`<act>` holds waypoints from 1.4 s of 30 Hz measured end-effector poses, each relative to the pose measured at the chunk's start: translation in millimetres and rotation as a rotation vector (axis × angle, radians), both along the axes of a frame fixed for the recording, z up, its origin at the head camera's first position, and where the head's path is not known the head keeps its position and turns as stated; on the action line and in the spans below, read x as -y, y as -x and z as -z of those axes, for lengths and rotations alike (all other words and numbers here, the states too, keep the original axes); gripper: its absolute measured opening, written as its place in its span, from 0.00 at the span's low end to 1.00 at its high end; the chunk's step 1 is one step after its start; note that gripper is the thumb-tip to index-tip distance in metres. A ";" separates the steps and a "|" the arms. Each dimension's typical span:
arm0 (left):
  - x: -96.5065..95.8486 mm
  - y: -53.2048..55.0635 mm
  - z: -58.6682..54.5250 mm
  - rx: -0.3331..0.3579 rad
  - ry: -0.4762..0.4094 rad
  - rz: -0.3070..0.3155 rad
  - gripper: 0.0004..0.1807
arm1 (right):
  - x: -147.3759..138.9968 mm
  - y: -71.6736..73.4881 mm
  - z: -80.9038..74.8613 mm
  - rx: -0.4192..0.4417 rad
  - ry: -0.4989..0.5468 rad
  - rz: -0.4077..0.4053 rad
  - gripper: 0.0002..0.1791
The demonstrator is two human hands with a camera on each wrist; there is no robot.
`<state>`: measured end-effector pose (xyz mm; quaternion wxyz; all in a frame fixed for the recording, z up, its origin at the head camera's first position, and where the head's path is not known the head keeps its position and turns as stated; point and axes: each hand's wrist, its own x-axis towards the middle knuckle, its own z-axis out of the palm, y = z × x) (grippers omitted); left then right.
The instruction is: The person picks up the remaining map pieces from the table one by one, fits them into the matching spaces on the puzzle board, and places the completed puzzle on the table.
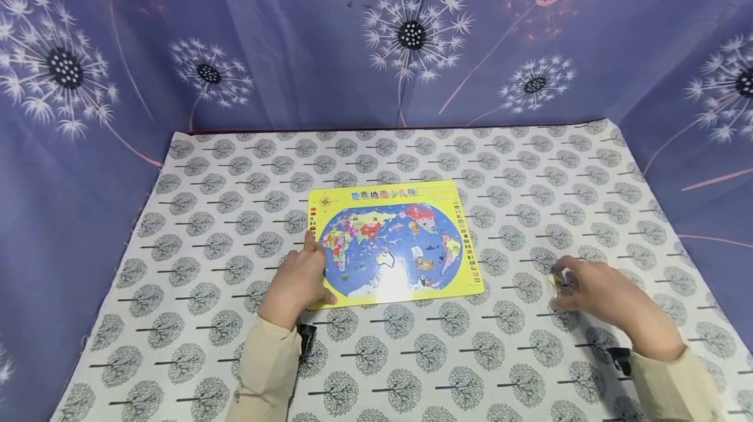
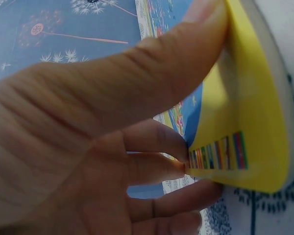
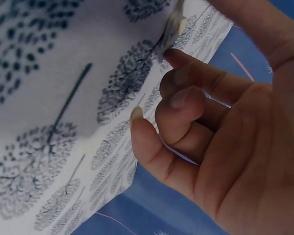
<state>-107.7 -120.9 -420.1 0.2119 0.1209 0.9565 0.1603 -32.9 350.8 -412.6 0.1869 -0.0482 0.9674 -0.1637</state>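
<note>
A yellow-bordered world map puzzle board (image 1: 400,300) lies flat on the cloth, with a white, dark-outlined patch low in its blue map area. My left hand (image 1: 297,281) rests at its near left corner, thumb on the near border and fingers along the left edge. The left wrist view shows the thumb (image 2: 171,63) over the yellow border (image 2: 259,112) and the fingers against the side. Off to the right of the board, my right hand (image 1: 602,298) pinches a small puzzle piece (image 1: 555,285) between thumb and index finger. That piece (image 3: 173,29) appears edge-on in the right wrist view.
A white cloth (image 1: 194,304) printed with grey trees covers the table. Purple curtains (image 1: 317,36) with dandelion prints stand behind it and at both sides. Dark wrist straps (image 1: 306,338) sit at both beige sleeves.
</note>
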 end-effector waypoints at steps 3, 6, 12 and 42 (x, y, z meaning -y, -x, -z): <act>-0.5 -1.0 -0.7 -0.004 -0.009 -0.006 0.59 | -1.8 -2.3 2.1 -0.006 0.007 0.005 0.38; -0.7 -1.0 -0.7 -0.009 -0.010 -0.005 0.60 | -3.8 -3.2 4.5 -0.024 0.020 -0.002 0.37; -0.9 0.2 0.7 -0.007 -0.005 -0.001 0.59 | -4.4 -0.4 3.8 -0.057 0.017 -0.028 0.34; -1.7 0.5 1.0 -0.008 0.008 -0.007 0.60 | 56.0 35.0 -19.3 -0.080 0.068 -0.097 0.34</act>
